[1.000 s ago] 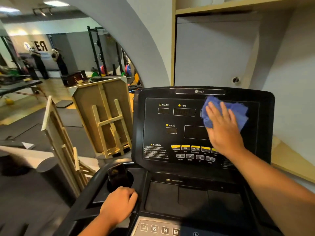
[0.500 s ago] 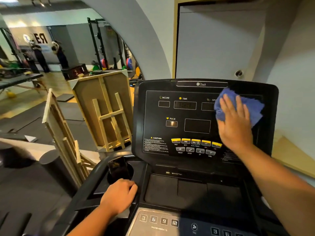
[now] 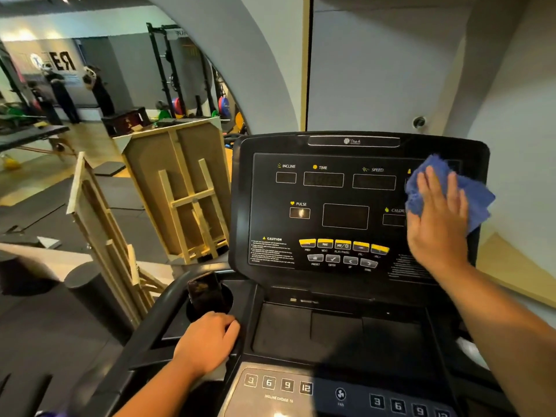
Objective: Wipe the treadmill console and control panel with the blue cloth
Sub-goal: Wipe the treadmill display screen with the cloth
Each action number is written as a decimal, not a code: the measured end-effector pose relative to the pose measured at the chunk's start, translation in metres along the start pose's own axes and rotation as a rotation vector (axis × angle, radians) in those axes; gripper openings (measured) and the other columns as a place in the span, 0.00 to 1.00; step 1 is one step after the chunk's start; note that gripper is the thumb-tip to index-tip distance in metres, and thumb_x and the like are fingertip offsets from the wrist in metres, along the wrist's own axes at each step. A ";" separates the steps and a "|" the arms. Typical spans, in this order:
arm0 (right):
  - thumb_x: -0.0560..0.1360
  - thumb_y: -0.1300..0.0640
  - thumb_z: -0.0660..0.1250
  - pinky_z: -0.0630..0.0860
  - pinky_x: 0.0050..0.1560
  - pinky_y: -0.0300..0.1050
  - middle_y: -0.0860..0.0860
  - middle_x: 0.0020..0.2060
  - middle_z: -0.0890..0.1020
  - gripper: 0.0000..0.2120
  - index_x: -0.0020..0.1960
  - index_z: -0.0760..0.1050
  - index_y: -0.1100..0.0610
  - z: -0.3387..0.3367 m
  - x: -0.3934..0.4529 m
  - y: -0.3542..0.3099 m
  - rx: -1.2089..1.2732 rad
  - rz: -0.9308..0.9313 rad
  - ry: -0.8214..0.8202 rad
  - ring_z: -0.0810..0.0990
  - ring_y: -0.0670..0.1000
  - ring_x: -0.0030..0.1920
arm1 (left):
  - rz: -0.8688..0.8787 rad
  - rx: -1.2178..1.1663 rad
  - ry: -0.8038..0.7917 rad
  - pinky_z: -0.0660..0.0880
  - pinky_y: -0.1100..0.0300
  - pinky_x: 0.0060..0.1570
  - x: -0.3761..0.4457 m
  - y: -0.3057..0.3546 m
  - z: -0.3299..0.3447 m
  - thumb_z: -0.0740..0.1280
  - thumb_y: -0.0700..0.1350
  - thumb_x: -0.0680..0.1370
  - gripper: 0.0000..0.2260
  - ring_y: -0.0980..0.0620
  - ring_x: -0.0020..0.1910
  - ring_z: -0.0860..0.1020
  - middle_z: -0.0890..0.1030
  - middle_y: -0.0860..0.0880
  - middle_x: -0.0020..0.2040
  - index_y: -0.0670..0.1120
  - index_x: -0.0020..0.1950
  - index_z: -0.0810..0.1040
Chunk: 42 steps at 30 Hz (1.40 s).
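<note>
1. The treadmill console (image 3: pixel 346 206) fills the centre and right of the frame, a black upright panel with INCLINE, TIME, SPEED and PULSE readouts and a row of yellow buttons (image 3: pixel 343 245) lower down.
2. Left of the console, in the middle of the frame, two wooden frames (image 3: pixel 180 188) stand on the dark floor mats, one leaning at the left edge.
3. A squat rack (image 3: pixel 168 67) with coloured weight plates stands in the upper left background, with people farther left beside a wall sign.
4. The control panel (image 3: pixel 331 392) runs along the bottom edge, showing number keys 3, 6, 9, 12 and a fan icon.
5. A dark phone (image 3: pixel 207 291) sits upright in the cup holder, lower centre-left, just above the left hand.
6. The blue cloth (image 3: pixel 472 191) lies against the console's upper right corner, overhanging its right edge and covering the readouts there.
7. The right hand (image 3: pixel 436 218) presses the cloth flat with straight, slightly spread fingers, the forearm reaching up from the lower right.
8. The left hand (image 3: pixel 207 341) rests on the console's lower left frame, fingers curled over its edge beside the cup holder.
</note>
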State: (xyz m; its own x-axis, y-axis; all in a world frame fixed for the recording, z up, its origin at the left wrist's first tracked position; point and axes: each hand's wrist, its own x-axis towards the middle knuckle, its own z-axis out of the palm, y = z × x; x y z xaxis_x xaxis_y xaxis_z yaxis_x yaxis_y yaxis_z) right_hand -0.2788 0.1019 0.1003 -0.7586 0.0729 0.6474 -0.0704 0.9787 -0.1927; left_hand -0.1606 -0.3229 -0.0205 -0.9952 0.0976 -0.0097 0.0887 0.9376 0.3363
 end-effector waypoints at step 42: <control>0.81 0.48 0.58 0.44 0.79 0.48 0.46 0.82 0.48 0.34 0.81 0.46 0.42 0.026 -0.082 -0.008 -0.070 -0.909 -0.622 0.43 0.47 0.81 | -0.003 0.047 -0.018 0.68 0.62 0.40 0.001 -0.005 0.003 0.51 0.54 0.83 0.19 0.61 0.44 0.74 0.78 0.55 0.39 0.52 0.40 0.76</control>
State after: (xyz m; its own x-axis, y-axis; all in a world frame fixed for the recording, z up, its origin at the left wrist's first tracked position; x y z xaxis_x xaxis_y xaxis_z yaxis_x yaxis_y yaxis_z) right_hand -0.2330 0.0829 0.0298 -0.6372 -0.7697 0.0387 -0.7454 0.6283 0.2226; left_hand -0.1621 -0.3262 -0.0249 -0.9946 0.1003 -0.0272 0.0880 0.9525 0.2916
